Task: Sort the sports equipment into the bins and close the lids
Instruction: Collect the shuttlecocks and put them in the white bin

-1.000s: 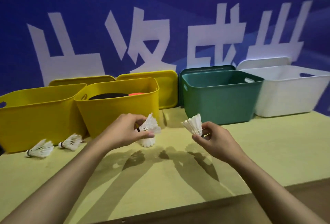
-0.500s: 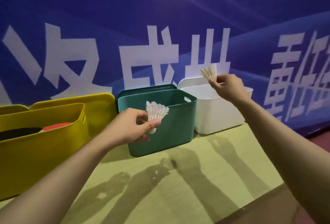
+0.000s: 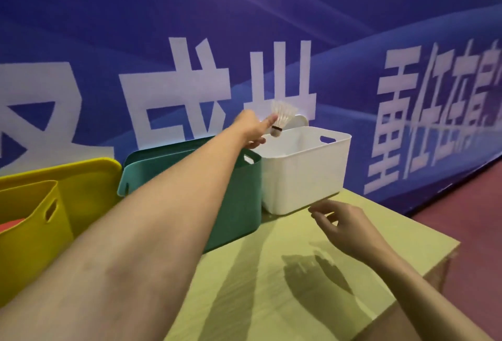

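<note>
My left hand point(image 3: 251, 129) reaches across the green bin point(image 3: 239, 205), its arm stretched out over that bin's open top. A white feather shuttlecock point(image 3: 282, 115) is pinched at its fingertips, cork end down, just above the near left rim of the open white bin point(image 3: 301, 175). My right hand point(image 3: 342, 221) hovers low over the table in front of the white bin, fingers apart and holding nothing. The inside of the white bin that shows looks bare.
An open yellow bin point(image 3: 30, 232) with something red point(image 3: 11, 225) inside stands at the left. Yellow point(image 3: 89, 183), green point(image 3: 152, 161) and white point(image 3: 301, 120) lids lean on the blue banner wall. The pale green table point(image 3: 271, 286) ends at right point(image 3: 448, 253) above red floor.
My view swung right. My right hand no longer holds its shuttlecock and has dropped from above the white bin to the table. My left hand has carried its shuttlecock over to the white bin.
</note>
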Demonstrator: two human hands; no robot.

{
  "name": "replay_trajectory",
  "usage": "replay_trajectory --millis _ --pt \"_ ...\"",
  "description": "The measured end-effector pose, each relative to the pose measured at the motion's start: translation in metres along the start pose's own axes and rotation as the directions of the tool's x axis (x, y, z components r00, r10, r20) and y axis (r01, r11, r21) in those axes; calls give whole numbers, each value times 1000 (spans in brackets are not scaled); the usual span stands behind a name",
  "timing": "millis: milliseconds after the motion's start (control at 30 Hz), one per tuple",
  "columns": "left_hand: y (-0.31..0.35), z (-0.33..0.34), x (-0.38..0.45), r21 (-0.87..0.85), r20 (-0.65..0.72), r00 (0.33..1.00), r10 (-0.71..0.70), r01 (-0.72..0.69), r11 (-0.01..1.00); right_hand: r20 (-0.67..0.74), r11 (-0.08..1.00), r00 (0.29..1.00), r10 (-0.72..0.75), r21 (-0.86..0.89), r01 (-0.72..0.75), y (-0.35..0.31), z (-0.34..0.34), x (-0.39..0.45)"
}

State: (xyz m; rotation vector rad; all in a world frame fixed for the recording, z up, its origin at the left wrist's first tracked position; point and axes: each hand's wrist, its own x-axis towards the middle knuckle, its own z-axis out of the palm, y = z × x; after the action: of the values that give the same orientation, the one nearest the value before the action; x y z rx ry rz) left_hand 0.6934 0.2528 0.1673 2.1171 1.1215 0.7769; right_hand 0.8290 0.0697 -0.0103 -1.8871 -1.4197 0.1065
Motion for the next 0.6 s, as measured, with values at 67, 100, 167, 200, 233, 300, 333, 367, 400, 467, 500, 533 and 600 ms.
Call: replay_trajectory --millis 67,100,167,200,233,300,333,367,400,467,500,533,600 --pt "-9 13 7 132 -50 999 6 1 991 -21 999 1000 15 43 -15 1 -1 -13" --pt "-14 16 3 200 -59 997 51 -38 979 -44 998 999 19 60 -17 1 -2 -17" --pt "-25 8 -24 286 -45 986 162 -143 948 -58 996 998 16 83 -12 -2 3 -19" --pt "-34 -1 -45 294 -31 979 199 -182 938 -41 996 999 13 91 -9 -6 9 -17" --pt "-47 -14 -70 312 -22 975 221 -203 928 -18 995 1000 8 99 -6 -12 16 -15" --pt "-78 -41 -124 366 7 973 230 -217 905 15 994 1000 -12 107 10 -31 31 -12" --pt "-97 -57 -154 376 29 976 214 -209 903 40 993 999 -31 113 27 -44 42 -12" --pt "-115 -72 -185 359 56 981 188 -195 913 65 992 996 -56 118 48 -58 51 -14" --pt "-133 -90 -219 328 72 987 146 -162 931 93 989 992 -86 127 74 -75 63 -18" --pt "-167 -123 -283 286 88 996 23 -47 957 145 982 980 -134 149 112 -110 81 -31" --pt "-184 -142 -318 283 73 996 -56 33 959 180 977 968 -172 160 144 -132 93 -39" --pt "-202 -159 -349 276 48 992 -114 96 956 216 970 953 -211 166 177 -154 105 -48" --pt "-237 -195 -408 237 -46 979 -197 202 950 292 957 916 -276 173 233 -201 133 -67"
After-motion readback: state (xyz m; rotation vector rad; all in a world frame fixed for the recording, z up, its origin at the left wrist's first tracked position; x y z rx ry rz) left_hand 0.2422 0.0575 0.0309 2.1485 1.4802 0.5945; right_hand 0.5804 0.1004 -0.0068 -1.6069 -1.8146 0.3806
